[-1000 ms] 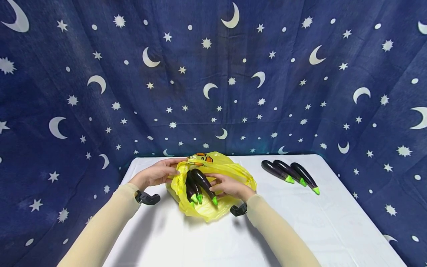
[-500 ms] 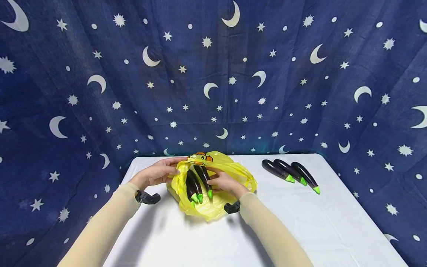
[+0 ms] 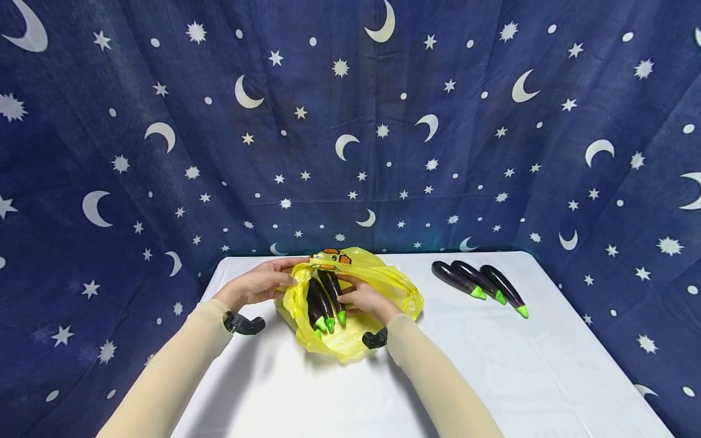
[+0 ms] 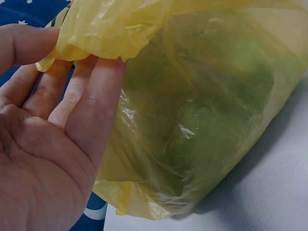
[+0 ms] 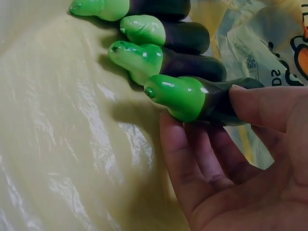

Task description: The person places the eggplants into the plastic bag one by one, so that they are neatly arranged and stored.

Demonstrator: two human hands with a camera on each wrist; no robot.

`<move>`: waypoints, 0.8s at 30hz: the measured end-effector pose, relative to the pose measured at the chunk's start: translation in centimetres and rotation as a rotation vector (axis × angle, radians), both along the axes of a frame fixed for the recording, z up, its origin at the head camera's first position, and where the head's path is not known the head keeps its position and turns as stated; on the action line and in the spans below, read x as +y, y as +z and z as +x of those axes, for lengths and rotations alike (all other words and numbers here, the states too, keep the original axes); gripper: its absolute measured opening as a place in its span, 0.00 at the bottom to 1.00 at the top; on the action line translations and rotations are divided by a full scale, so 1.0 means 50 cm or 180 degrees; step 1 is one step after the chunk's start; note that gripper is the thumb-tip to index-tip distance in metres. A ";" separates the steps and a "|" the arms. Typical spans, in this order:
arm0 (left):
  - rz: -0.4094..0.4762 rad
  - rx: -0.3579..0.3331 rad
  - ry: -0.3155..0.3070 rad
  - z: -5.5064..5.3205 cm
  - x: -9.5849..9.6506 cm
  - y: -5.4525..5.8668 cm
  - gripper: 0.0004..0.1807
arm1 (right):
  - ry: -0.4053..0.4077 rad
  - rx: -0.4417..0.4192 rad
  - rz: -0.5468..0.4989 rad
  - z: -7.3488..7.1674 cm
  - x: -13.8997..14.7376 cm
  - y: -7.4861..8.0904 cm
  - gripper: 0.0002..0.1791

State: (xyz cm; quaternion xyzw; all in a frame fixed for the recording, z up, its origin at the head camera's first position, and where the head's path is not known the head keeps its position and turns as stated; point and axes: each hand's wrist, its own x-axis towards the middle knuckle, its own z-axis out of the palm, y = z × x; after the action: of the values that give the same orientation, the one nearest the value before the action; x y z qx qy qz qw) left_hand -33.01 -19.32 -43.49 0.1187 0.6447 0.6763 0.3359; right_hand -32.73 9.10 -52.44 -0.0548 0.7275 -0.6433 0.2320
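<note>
A yellow plastic bag (image 3: 393,281) lies on its side with its mouth toward me. My left hand (image 3: 254,285) pinches the left edge of the mouth between thumb and fingers, as the left wrist view also shows. Inside the bag, my right hand (image 3: 368,299) holds a dark purple eggplant (image 5: 219,100) with a bright green cap, thumb on top and fingers underneath. Other eggplants (image 5: 192,66) lie side by side to its left, their green caps pointing toward the mouth. The far ends of the eggplants are hidden in the bag.
Three more eggplants (image 3: 482,285) lie together at the back right of the white-covered table (image 3: 493,359). Behind the table hangs a dark blue curtain (image 3: 306,152) with moons and stars. Black wrist devices sit on both forearms.
My right hand has moved the eggplant left and farther into the bag, next to the others; its tilt has lessened. My left hand keeps its hold on the bag's edge.
</note>
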 end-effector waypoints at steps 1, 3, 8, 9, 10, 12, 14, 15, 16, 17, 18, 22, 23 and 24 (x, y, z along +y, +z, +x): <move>-0.0004 -0.0002 0.0008 0.000 0.000 0.000 0.37 | -0.0010 0.0000 0.0008 0.000 -0.001 -0.002 0.38; -0.0005 0.0013 0.0010 -0.001 -0.001 -0.001 0.37 | -0.0026 0.0009 0.0025 -0.002 -0.002 -0.004 0.39; 0.0023 0.0006 0.0031 -0.002 0.002 -0.002 0.38 | -0.0057 -0.0028 -0.0024 -0.004 -0.005 -0.006 0.39; 0.0028 0.0001 0.0038 -0.002 0.002 -0.002 0.38 | -0.0058 -0.0037 -0.0031 -0.004 -0.006 -0.007 0.40; 0.0032 -0.0004 0.0042 -0.001 0.003 -0.002 0.38 | -0.0059 -0.0041 -0.0038 -0.004 -0.006 -0.008 0.40; 0.0031 0.0001 0.0052 -0.001 0.003 -0.002 0.38 | -0.0050 -0.0021 -0.0001 -0.005 -0.007 -0.010 0.40; 0.0036 0.0002 0.0046 -0.001 0.004 -0.002 0.39 | -0.0039 -0.0021 0.0027 -0.005 -0.008 -0.012 0.40; 0.0042 0.0001 0.0041 -0.001 0.003 -0.002 0.39 | -0.0038 -0.0028 0.0043 -0.006 -0.009 -0.013 0.40; 0.0046 0.0000 0.0038 -0.001 0.004 -0.002 0.39 | -0.0038 -0.0031 0.0053 -0.006 -0.009 -0.014 0.40; 0.0049 -0.0002 0.0036 -0.001 0.004 -0.002 0.38 | -0.0039 -0.0035 0.0063 -0.006 -0.009 -0.015 0.40; 0.0054 -0.0008 0.0033 -0.001 0.004 -0.002 0.38 | -0.0044 -0.0040 0.0062 -0.006 -0.010 -0.015 0.40; 0.0046 -0.0013 0.0036 -0.001 0.005 -0.001 0.38 | -0.0072 -0.0036 0.0099 -0.005 -0.011 -0.014 0.39; 0.0043 -0.0012 0.0036 -0.001 0.006 -0.001 0.39 | -0.0084 -0.0034 0.0117 -0.005 -0.012 -0.013 0.39; 0.0037 -0.0009 0.0035 -0.002 0.006 -0.001 0.39 | -0.0092 -0.0029 0.0139 -0.005 -0.013 -0.013 0.39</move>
State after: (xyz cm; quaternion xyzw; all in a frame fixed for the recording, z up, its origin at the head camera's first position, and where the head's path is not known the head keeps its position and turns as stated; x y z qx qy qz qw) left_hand -33.09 -19.04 -43.53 0.1162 0.6409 0.6820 0.3325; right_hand -32.99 8.47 -53.10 -0.0363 0.7410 -0.6308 0.2271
